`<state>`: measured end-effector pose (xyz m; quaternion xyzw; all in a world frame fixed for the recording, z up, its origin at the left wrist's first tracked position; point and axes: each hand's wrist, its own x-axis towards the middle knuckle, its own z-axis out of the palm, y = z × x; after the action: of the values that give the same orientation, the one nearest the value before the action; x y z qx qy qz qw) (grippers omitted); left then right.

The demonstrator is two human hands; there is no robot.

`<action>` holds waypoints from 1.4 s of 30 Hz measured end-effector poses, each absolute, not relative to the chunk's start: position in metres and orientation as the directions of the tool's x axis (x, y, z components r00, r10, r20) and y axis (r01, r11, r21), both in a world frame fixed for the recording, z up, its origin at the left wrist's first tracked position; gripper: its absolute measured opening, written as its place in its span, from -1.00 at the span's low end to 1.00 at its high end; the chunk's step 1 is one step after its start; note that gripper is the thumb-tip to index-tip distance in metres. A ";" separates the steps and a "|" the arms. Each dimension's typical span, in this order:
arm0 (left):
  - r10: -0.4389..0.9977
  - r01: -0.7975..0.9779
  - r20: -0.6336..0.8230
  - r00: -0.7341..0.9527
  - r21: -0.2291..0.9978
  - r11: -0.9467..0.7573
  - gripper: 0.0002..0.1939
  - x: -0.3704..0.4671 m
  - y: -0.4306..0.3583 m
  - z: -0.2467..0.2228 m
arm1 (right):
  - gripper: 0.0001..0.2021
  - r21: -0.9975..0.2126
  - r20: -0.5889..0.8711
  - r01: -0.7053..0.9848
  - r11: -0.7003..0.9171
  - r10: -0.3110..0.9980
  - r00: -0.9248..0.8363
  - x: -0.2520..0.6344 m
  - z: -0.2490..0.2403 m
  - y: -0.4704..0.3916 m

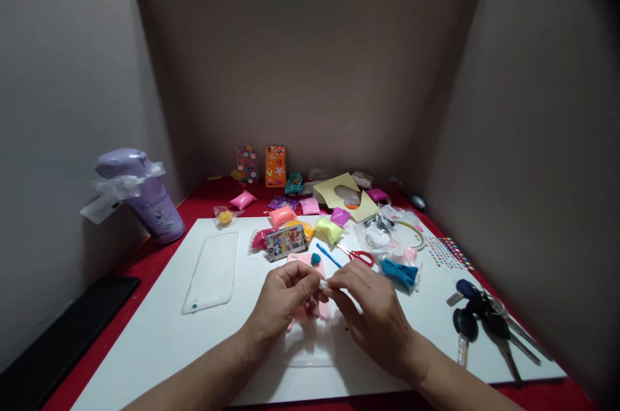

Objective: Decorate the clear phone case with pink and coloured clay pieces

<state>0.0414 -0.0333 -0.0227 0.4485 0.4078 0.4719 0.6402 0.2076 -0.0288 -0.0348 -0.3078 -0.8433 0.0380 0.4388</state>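
Between the fingertips of both hands is a small white piece (323,284), soft-looking like modelling clay, though too small to be sure. My left hand (283,298) pinches it from one side, and my right hand (372,307) pinches it from the other. Beneath the hands lies a pink phone case (299,258), mostly hidden by the fingers. A teal lump (316,259) sits at its upper end. Nearer to me, a clear plastic sheet or bag (310,354) lies on the white board (150,346). A blue stick-like tool (329,256) and red-handled scissors (361,258) lie just beyond my right hand.
A clear phone case (210,272) lies left. Colourful clay packets, including a yellow one (329,229) and a blue one (400,274), sit behind the hands. Keys (484,314) and gem stickers (448,252) are right. A purple tumbler (157,207) stands left; decorated cases (275,165) lean behind.
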 end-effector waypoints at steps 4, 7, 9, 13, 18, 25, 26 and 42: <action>0.968 -0.196 -0.105 0.229 0.969 0.152 -0.69 0.041 -0.034 -0.024 | -0.86 -0.300 0.726 0.486 0.821 0.527 -0.442 0.207 -0.037 -0.030; 0.971 -0.143 -0.123 0.207 0.978 0.154 -0.67 0.042 -0.035 -0.021 | -0.85 -0.260 0.716 0.475 0.841 0.498 -0.489 0.206 -0.038 -0.031; 0.977 -0.123 -0.106 0.185 0.984 0.130 -0.67 0.043 -0.035 -0.019 | -0.84 -0.251 0.709 0.481 0.840 0.498 -0.499 0.205 -0.038 -0.031; 0.982 -0.154 -0.082 0.171 0.982 0.109 -0.69 0.043 -0.036 -0.018 | -0.86 -0.269 0.721 0.523 0.809 0.530 -0.447 0.205 -0.037 -0.031; 0.971 -0.190 -0.076 0.227 0.974 0.121 -0.72 0.042 -0.035 -0.021 | -0.86 -0.277 0.728 0.525 0.805 0.533 -0.431 0.207 -0.038 -0.030; 0.967 -0.177 -0.176 0.185 0.962 0.209 -0.67 0.038 -0.033 -0.024 | -0.88 -0.224 0.734 0.553 0.802 0.512 -0.446 0.207 -0.036 -0.031; 0.967 -0.185 -0.173 0.187 0.960 0.208 -0.67 0.039 -0.033 -0.025 | -0.88 -0.202 0.729 0.563 0.801 0.507 -0.460 0.207 -0.036 -0.031; 0.966 -0.251 -0.138 0.219 0.949 0.192 -0.72 0.041 -0.031 -0.029 | -0.88 -0.043 0.719 0.597 0.801 0.440 -0.538 0.206 -0.038 -0.033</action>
<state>0.0407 -0.0314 -0.0294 0.4307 0.4149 0.4675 0.6510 0.2055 -0.0333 -0.0380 -0.2979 -0.8707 -0.1041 0.3771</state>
